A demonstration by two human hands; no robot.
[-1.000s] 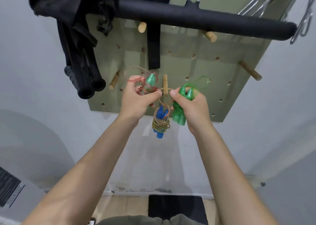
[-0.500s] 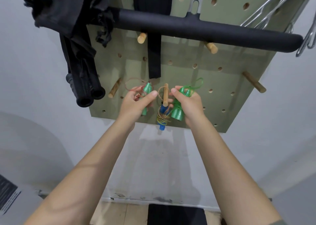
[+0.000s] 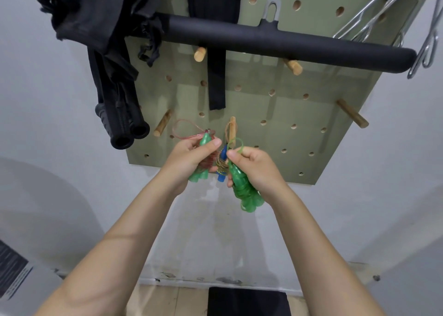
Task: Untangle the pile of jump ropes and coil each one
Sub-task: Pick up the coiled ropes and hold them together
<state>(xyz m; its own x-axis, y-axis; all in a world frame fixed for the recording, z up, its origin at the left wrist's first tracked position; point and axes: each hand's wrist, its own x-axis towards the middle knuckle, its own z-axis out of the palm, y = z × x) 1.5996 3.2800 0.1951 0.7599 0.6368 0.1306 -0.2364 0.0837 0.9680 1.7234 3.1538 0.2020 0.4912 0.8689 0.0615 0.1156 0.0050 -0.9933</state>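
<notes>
My left hand (image 3: 189, 158) grips a coiled red jump rope (image 3: 209, 159) with green handles; one loop of it sticks up to the left. My right hand (image 3: 257, 167) holds a coiled green jump rope (image 3: 245, 191) with green handles, and pinches its small loop near a wooden peg (image 3: 232, 129) on the green pegboard (image 3: 299, 133). Between my hands a gold rope with blue handles (image 3: 221, 163) hangs from that peg, partly hidden by my fingers.
A long black padded bar (image 3: 287, 44) lies across the upper pegs. Black straps and two black grips (image 3: 124, 133) hang at the upper left. Metal hooks (image 3: 426, 47) hang at the upper right. Bare wooden pegs (image 3: 352, 116) stick out to either side. A white wall is below the board.
Both hands have dropped slightly below the peg and drawn back from it. The green coil hangs lower in my right hand. The gold rope stays on the peg.
</notes>
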